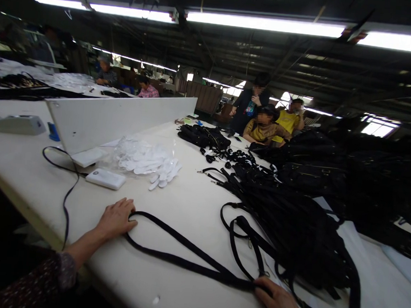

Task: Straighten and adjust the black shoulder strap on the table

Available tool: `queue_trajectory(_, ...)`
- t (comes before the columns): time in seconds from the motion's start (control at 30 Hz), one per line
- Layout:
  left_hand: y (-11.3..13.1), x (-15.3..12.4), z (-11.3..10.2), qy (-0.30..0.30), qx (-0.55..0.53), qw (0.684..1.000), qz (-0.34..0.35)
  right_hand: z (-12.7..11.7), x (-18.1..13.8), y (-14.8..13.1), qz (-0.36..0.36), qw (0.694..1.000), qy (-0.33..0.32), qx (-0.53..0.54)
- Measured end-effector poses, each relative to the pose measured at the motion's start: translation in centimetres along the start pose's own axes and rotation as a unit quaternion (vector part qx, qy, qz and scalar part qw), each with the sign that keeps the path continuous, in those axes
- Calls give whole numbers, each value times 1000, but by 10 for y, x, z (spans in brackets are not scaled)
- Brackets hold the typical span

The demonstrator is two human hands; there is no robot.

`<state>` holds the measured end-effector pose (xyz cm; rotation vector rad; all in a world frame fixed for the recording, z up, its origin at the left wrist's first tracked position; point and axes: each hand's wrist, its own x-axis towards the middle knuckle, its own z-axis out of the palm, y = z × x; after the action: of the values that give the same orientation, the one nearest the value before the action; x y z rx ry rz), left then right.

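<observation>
A long black strap (183,263) lies stretched in a narrow loop across the white table. My left hand (118,217) grips the looped end at the left, its fingers closed over the strap. At the other end my right hand (275,297) pinches the strap where its two lengths come together. Just above that hand the strap's metal clip (264,273) shows, beside further black loops. To the right lies a big heap of black straps (292,225), close to my right hand. Part of the right hand is cut off by the lower frame edge.
White strips (142,156) lie in a pile near a white power bank (105,179) with a black cable. A low white partition (123,118) divides the table. Black bags (306,166) pile up at right. Several people (264,125) are beyond the table; a tape dispenser (14,123) stands left.
</observation>
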<state>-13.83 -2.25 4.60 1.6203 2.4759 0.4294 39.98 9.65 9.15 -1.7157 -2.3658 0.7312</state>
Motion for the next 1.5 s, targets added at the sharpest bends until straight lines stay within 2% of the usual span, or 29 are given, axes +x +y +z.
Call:
queue_trajectory(0.17, 0, 2, -5, 15, 12, 1000, -14, 2, -1, 3, -4, 1000, 7, 16)
queue_trajectory(0.33, -4, 0, -11, -3, -20, 1000, 18, 3, -2, 2, 5, 1000, 1, 1)
queue_trajectory(0.43, -9, 6, -15, -57, -70, 994, 67, 3, -1, 4, 4, 1000, 4, 5)
queue_trajectory(0.57, -26, 17, -29, -152, -135, 970, 133, 5, 3, 10, 12, 1000, 3, 1)
queue_trajectory(0.67, -39, 21, -39, -175, -159, 959, 156, 6, 6, 15, 7, 1000, 9, -10)
queue_trajectory(0.8, -53, 18, -45, -161, -163, 957, 177, 8, 5, 18, -6, 1000, 18, -15)
queue_trajectory(1.0, -70, 0, -33, -110, -148, 963, 196, 11, 4, 20, -14, 1000, 7, -21)
queue_trajectory(1.1, -65, -12, -27, -91, -143, 966, 195, 13, 3, 19, -20, 999, 12, -25)
queue_trajectory(1.23, -45, -23, -27, -96, -141, 960, 221, 16, -1, 18, -24, 999, 25, -30)
queue_trajectory(1.3, -37, -24, -28, -91, -130, 968, 194, 17, -2, 18, -29, 999, 25, -28)
queue_trajectory(1.4, -34, -20, -31, -64, -97, 990, 77, 18, -4, 18, -30, 999, 23, -29)
queue_trajectory(1.5, -34, -15, -32, -56, -59, 996, -24, 19, -3, 19, -26, 999, 23, -30)
